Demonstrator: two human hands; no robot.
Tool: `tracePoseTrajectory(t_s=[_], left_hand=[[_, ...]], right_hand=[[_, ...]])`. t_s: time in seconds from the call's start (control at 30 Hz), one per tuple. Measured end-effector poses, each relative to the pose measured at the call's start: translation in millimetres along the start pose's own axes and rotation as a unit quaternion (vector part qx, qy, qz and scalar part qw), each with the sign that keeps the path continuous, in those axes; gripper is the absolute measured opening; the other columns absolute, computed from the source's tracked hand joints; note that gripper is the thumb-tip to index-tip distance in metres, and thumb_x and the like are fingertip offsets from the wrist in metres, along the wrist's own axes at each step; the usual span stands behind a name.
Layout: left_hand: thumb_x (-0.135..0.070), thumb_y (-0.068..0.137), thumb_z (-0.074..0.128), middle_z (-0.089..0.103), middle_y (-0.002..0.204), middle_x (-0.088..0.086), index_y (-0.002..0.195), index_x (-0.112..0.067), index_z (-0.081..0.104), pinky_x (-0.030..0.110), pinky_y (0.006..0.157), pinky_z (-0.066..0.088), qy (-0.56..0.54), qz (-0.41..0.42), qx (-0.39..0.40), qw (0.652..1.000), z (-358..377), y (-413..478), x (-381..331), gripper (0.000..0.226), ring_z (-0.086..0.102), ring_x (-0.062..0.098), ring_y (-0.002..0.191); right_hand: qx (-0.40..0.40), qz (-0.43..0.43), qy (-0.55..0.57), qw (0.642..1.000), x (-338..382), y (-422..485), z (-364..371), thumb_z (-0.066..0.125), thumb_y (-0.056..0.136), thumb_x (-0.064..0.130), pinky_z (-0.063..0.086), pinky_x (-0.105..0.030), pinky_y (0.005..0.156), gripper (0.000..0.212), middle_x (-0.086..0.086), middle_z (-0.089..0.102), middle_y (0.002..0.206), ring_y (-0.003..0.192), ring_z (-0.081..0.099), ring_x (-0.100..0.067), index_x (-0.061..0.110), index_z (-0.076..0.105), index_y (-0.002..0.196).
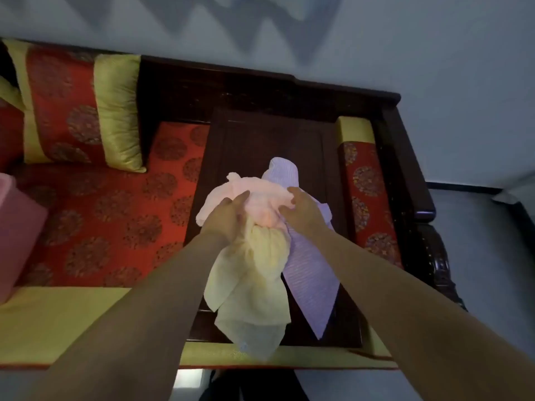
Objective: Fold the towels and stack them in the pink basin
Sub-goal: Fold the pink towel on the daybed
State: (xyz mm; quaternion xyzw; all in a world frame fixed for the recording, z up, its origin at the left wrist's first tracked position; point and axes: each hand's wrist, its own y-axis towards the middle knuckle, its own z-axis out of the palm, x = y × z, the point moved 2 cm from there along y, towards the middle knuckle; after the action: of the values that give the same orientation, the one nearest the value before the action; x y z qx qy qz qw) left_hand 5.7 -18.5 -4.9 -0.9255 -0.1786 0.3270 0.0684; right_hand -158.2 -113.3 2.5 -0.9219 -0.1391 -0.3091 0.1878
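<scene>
Three crumpled towels lie bunched on the dark wooden tray table (327, 157) set on the sofa. A pale pink towel (262, 198) is on top, a yellow towel (249, 285) hangs toward me, and a lilac striped towel (309, 279) lies under them on the right. My left hand (228, 215) grips the bundle where the pink and yellow towels meet. My right hand (301, 206) pinches the pink towel's right edge. The pink basin (17, 227) shows only partly at the left edge.
The sofa has a red patterned seat cushion (115, 221) with a yellow front band. A red and gold pillow (75, 111) leans at the back left. A red bolster (367, 192) lies along the right armrest. A grey wall stands behind the sofa.
</scene>
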Motion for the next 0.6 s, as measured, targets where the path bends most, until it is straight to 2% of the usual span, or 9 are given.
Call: tracePoseTrajectory(t_s=[0.07,0.13,0.2,0.27,0.37,0.43,0.5,0.57,0.6], left_hand=[[-0.010,0.090,0.048,0.054,0.118,0.018,0.134,-0.016,0.050,0.037,0.092,0.044,0.010,0.002,0.000,1.000,-3.1,8.7,1.9,0.044,0.054,0.035,0.109],[-0.008,0.087,0.051,0.060,0.107,0.016,0.114,-0.009,0.063,0.036,0.085,0.045,0.022,0.001,-0.014,1.000,-7.3,15.1,6.1,0.030,0.057,0.033,0.101],[-0.009,0.086,0.053,0.060,0.102,0.015,0.101,-0.007,0.066,0.038,0.082,0.046,0.027,0.010,-0.037,0.999,-15.8,24.5,7.3,0.020,0.055,0.032,0.098],[-0.009,0.087,0.054,0.055,0.100,0.015,0.098,-0.007,0.064,0.038,0.082,0.044,0.004,0.031,-0.046,0.998,-22.5,31.2,6.3,0.015,0.053,0.031,0.095],[-0.011,0.086,0.053,0.054,0.092,0.009,0.092,-0.005,0.058,0.034,0.074,0.043,-0.077,0.040,-0.037,0.996,-32.1,41.3,-2.9,0.009,0.056,0.028,0.083],[-0.016,0.081,0.054,0.061,0.086,0.007,0.084,-0.006,0.057,0.035,0.071,0.045,-0.117,0.062,-0.025,0.991,-41.0,48.6,-15.4,0.011,0.057,0.023,0.076],[-0.018,0.076,0.056,0.063,0.078,0.001,0.079,-0.009,0.059,0.034,0.071,0.047,-0.151,0.083,-0.005,0.985,-51.3,56.3,-28.8,0.011,0.057,0.017,0.072],[-0.015,0.077,0.060,0.064,0.077,-0.001,0.078,-0.009,0.062,0.035,0.074,0.049,-0.155,0.095,0.011,0.983,-59.8,66.5,-37.7,0.005,0.057,0.014,0.073],[-0.013,0.077,0.062,0.065,0.079,-0.001,0.080,-0.009,0.063,0.035,0.076,0.049,-0.156,0.098,0.016,0.983,-62.1,70.8,-39.3,0.005,0.058,0.015,0.075]], right_hand=[[0.020,-0.010,-0.059,0.998,2.2,12.3,-1.5,0.057,0.088,0.019,0.042,-0.040,0.097,0.057,-0.019,0.050,0.127,0.113,0.054,-0.033,0.010,0.038,0.141],[0.041,-0.002,-0.116,0.992,2.6,20.3,-2.9,0.057,0.089,0.021,0.042,-0.037,0.095,0.050,-0.018,0.051,0.127,0.113,0.054,-0.033,0.009,0.045,0.136],[0.039,0.010,-0.134,0.990,2.0,29.8,-5.8,0.060,0.088,0.024,0.044,-0.034,0.087,0.035,-0.014,0.055,0.119,0.107,0.056,-0.030,0.010,0.061,0.119],[0.001,-0.009,-0.125,0.992,2.5,35.2,-9.9,0.064,0.085,0.025,0.045,-0.031,0.080,0.021,-0.010,0.058,0.105,0.096,0.059,-0.025,0.013,0.070,0.101],[-0.030,-0.006,0.032,0.999,16.0,35.6,-18.1,0.072,0.080,0.033,0.045,-0.025,0.072,0.016,0.004,0.058,0.081,0.076,0.055,-0.012,0.017,0.069,0.085],[0.046,-0.012,0.117,0.992,29.3,33.4,-22.1,0.075,0.076,0.041,0.043,-0.020,0.070,0.027,0.006,0.063,0.082,0.074,0.056,-0.007,0.018,0.069,0.087],[0.102,-0.070,0.010,0.992,38.3,30.0,-24.8,0.076,0.077,0.037,0.046,-0.026,0.075,0.032,0.002,0.063,0.086,0.079,0.058,-0.012,0.011,0.069,0.093],[0.072,-0.132,-0.082,0.985,46.1,27.1,-27.7,0.070,0.083,0.025,0.043,-0.034,0.074,0.021,0.002,0.055,0.074,0.078,0.055,-0.022,0.005,0.068,0.083],[0.051,-0.143,-0.083,0.985,48.5,28.9,-29.2,0.067,0.086,0.021,0.038,-0.032,0.069,0.018,0.008,0.049,0.066,0.075,0.051,-0.021,0.008,0.066,0.074]])
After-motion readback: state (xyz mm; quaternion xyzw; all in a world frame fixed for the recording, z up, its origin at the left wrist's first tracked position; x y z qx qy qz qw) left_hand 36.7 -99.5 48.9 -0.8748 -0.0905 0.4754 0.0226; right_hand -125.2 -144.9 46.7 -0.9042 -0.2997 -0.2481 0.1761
